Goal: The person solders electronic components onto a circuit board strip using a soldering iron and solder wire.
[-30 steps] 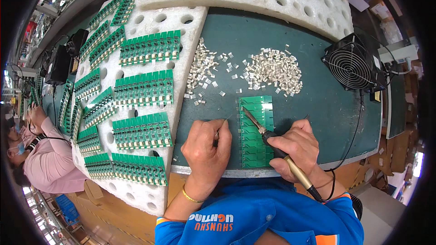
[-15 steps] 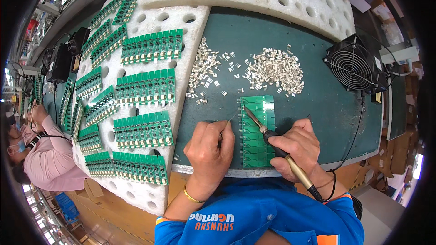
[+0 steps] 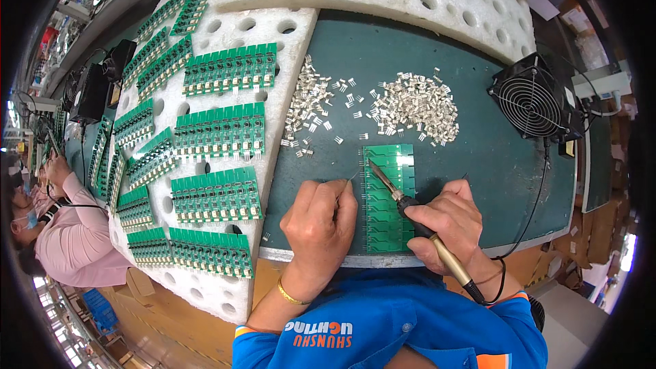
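A green circuit board (image 3: 388, 215) lies lengthwise in front of me at the table's near edge, with a row of pins along its left side. My right hand (image 3: 452, 215) is closed around a soldering iron (image 3: 447, 258) with a gold-coloured handle. The iron's tip points at the pins near the board's far left corner; contact is too fine to tell. On the board's left, my left hand (image 3: 318, 222) pinches a thin wire, seemingly solder (image 3: 354, 176), whose end points toward the same pins.
Two piles of small white pin connectors (image 3: 418, 108) lie beyond the board. White foam slabs (image 3: 290, 34) with round holes stand left and far; the left one bears several populated boards (image 3: 220, 130). A black fan (image 3: 529, 99) stands right. A co-worker (image 3: 78, 232) sits far left.
My left hand has shifted slightly right, bringing the wire nearer the pins. The iron's tip stays at nearly the same spot on the board.
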Motion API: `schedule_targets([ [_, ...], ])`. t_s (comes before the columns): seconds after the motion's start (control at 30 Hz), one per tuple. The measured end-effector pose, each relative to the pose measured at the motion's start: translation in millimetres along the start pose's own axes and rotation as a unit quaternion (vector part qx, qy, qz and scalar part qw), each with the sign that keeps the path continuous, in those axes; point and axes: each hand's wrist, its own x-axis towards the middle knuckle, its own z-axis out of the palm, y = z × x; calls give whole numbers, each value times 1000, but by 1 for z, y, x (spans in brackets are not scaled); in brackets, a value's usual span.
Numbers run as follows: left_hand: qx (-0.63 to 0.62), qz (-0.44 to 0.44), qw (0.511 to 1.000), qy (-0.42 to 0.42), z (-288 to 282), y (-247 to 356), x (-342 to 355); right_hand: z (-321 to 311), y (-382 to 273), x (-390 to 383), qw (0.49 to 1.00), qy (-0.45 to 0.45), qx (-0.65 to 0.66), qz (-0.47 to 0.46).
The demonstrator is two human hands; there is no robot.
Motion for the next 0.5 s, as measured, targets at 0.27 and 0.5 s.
schedule_targets([
  [0.27,2,-10,1000,-15,-3,1,0,1,-2,-3,1000,-1,-3,3],
  [0.5,-3,-13,1000,-19,-4,2,-1,0,-5,-3,1000,-6,-8,3],
])
